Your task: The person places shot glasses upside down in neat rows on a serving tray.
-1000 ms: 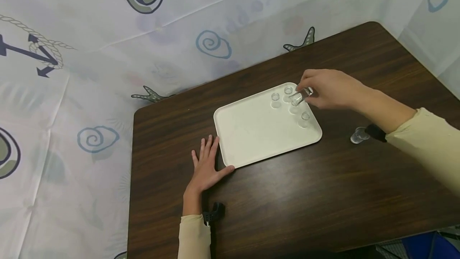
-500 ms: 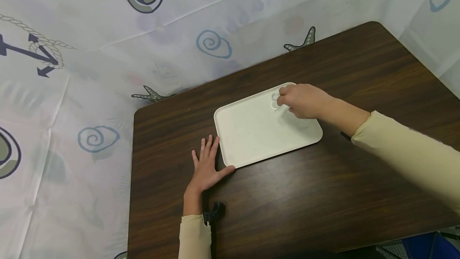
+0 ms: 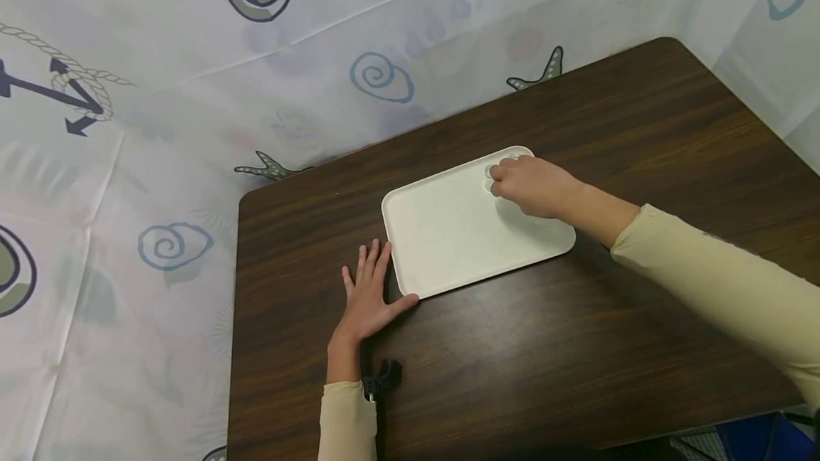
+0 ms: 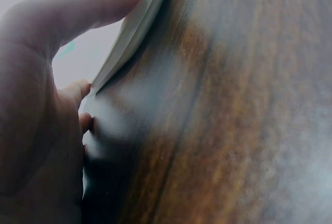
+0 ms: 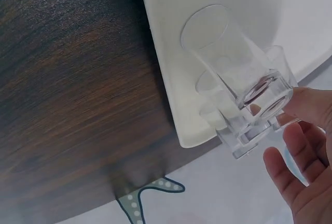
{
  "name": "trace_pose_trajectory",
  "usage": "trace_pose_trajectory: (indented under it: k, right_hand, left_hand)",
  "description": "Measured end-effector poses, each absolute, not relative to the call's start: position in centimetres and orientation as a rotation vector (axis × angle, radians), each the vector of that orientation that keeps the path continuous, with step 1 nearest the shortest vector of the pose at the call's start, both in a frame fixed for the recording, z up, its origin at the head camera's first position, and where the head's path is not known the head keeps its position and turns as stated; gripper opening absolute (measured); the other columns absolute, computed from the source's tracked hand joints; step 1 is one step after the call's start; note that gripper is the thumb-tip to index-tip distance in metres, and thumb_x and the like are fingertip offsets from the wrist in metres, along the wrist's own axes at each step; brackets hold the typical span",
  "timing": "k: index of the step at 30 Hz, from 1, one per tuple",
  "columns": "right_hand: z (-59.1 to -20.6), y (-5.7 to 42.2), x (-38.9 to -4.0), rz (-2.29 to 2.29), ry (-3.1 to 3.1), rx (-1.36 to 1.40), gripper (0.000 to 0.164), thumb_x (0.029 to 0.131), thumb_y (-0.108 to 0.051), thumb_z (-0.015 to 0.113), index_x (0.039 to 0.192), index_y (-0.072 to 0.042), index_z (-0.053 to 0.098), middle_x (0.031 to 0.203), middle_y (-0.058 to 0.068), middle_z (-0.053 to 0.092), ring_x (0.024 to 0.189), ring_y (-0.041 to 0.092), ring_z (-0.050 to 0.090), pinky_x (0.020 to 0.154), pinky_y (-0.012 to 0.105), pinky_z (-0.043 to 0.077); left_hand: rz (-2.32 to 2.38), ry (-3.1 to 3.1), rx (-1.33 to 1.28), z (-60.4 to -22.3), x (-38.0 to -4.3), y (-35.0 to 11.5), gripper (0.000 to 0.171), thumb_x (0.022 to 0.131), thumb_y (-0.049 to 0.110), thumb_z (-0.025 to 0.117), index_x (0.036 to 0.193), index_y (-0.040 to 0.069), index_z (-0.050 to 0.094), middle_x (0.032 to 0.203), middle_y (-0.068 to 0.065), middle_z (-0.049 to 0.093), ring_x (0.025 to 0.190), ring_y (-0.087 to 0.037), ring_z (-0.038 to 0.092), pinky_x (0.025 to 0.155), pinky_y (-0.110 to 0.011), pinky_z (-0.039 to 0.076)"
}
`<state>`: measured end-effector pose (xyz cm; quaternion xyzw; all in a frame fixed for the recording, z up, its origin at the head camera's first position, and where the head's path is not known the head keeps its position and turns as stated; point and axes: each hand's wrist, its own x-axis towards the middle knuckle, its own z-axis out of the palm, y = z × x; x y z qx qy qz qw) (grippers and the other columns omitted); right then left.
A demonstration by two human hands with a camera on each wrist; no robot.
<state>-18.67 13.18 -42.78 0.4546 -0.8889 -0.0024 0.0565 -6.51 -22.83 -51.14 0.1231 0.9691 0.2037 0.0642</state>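
Observation:
My left hand [image 3: 366, 304] lies with spread fingers at the near left corner of a cream tray [image 3: 442, 233]. Its thumb rests on the tray's rim in the left wrist view. Over the tray's far right part, my right hand [image 3: 534, 187] pinches a clear shot glass between thumb and fingers, near the base. That glass stands bottom up among others, partly hidden by the hand in the head view. Several upside-down shot glasses [image 5: 264, 94] cluster at the tray's corner in the right wrist view, bases upward and rims on the tray.
The tray lies on a dark wood-grain table [image 3: 512, 347]. A sheet with sea prints [image 3: 320, 91] hangs behind the far and left edges. Something blue [image 3: 762, 440] is below the table at lower right.
My right hand has moved left and down, bringing the tilted shot glass onto the tray. The sleeve now covers the glass seen on the table at right. My left hand has stayed put.

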Motion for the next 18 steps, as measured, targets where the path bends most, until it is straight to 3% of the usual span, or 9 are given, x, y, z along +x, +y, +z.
trace_pose_trajectory:
  k: [7, 18]
  right_hand:
    - [-42.86, 12.76, -18.58, -0.083, -2.705, 1.388, 0.02, 0.081, 0.012, 0.064, 0.085, -0.007, 0.07, 0.089, 0.008, 0.055, 0.075, 0.026, 0.049, 0.066, 0.036, 0.043]
    - [-42.93, 12.55, -18.58, -0.11, -2.683, 1.387, 0.02, 0.08, 0.01, 0.065, 0.087, -0.007, 0.071, 0.089, 0.008, 0.056, 0.077, 0.025, 0.051, 0.065, 0.035, 0.043]
  left_hand:
    - [0.615, 2.931, 0.377, -51.22, -6.45, -22.92, 0.101, 0.08, 0.069, 0.059, 0.156, 0.026, 0.007, 0.161, -0.002, 0.004, 0.147, -0.029, -0.004, 0.108, -0.065, -0.008]
    - [0.61, 2.926, 0.367, -51.17, -6.43, -22.89, 0.101, 0.079, 0.069, 0.059, 0.156, 0.027, 0.007, 0.162, -0.002, 0.003, 0.147, -0.029, -0.005, 0.108, -0.065, -0.009]
